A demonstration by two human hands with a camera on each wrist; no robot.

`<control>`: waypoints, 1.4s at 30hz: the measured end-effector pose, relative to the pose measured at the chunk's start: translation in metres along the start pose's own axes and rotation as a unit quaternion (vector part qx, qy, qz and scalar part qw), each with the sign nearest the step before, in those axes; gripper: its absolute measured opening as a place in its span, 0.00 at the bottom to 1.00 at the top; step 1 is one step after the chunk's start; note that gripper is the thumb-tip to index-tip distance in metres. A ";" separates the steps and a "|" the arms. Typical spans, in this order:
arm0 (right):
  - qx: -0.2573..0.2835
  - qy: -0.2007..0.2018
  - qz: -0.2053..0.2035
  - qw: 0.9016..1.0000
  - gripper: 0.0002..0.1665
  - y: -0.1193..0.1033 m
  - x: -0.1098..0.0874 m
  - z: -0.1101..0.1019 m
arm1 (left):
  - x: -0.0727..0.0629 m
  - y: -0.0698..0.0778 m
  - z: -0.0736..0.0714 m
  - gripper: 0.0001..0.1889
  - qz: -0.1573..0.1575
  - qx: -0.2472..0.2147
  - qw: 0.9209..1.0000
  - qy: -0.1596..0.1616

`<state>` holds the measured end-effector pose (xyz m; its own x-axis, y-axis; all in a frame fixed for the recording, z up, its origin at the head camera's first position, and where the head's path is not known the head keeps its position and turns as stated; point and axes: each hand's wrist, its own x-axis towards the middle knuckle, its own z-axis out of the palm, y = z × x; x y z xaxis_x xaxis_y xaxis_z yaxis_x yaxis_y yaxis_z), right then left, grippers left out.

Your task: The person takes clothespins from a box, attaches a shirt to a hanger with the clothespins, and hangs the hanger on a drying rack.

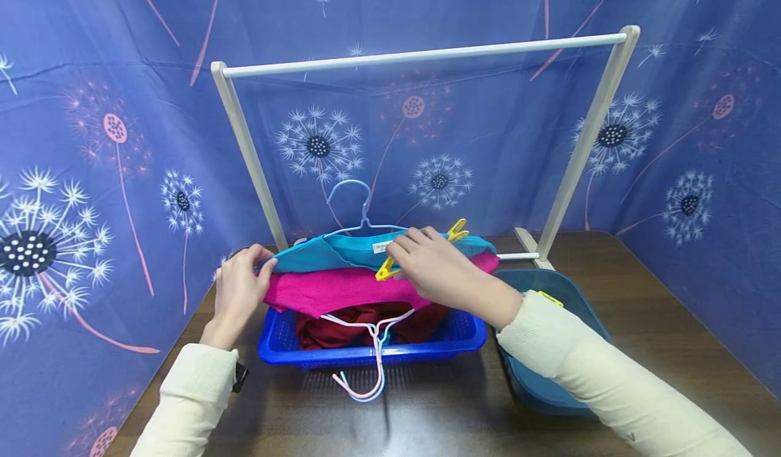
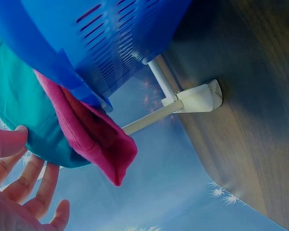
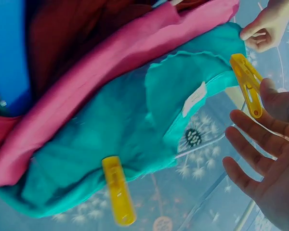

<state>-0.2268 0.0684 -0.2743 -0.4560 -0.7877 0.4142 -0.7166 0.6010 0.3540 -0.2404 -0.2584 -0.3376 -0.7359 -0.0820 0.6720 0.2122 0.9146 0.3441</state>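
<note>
A teal shirt (image 1: 342,250) with a white label (image 1: 381,247) hangs on a light blue hanger (image 1: 365,214), lying over a pink garment (image 1: 342,291). With thumb and fingers, my left hand (image 1: 238,284) pinches the shirt's left shoulder edge. My right hand (image 1: 436,267) pinches a yellow clothespin (image 3: 249,89) between thumb and index finger, close to the shirt's neckline; the other fingers are spread. Another yellow clothespin (image 3: 119,192) is clipped on the shirt's right shoulder, partly behind my right hand in the head view.
Beneath the clothes is a blue basket (image 1: 366,356) with dark red cloth (image 1: 329,328); pink and blue hanger hooks (image 1: 379,365) stick out over its front. At right stands a dark teal bin (image 1: 537,379) with a yellow clip (image 1: 549,298). Behind rises a rack with a white rod (image 1: 427,55).
</note>
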 end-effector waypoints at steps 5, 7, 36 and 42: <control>-0.011 0.002 -0.011 1.000 0.17 -0.009 0.016 -0.001 | -0.001 0.000 0.000 0.03 -0.002 0.005 1.000 -0.001; -0.021 0.002 -0.013 1.000 0.16 -0.011 0.023 -0.002 | -0.001 0.000 0.000 0.03 0.000 0.006 1.000 0.001; -0.123 0.071 -0.042 0.989 0.08 -0.044 0.103 0.000 | -0.003 -0.001 0.000 0.03 -0.002 0.000 1.000 0.003; -0.126 0.091 -0.042 0.987 0.10 -0.044 0.114 0.007 | -0.002 0.000 0.000 0.03 -0.007 0.003 1.000 -0.002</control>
<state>-0.2510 -0.0483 -0.2482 -0.2825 -0.8122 0.5104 -0.5824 0.5680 0.5816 -0.2387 -0.2585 -0.3393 -0.7420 -0.0938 0.6638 0.1976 0.9156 0.3502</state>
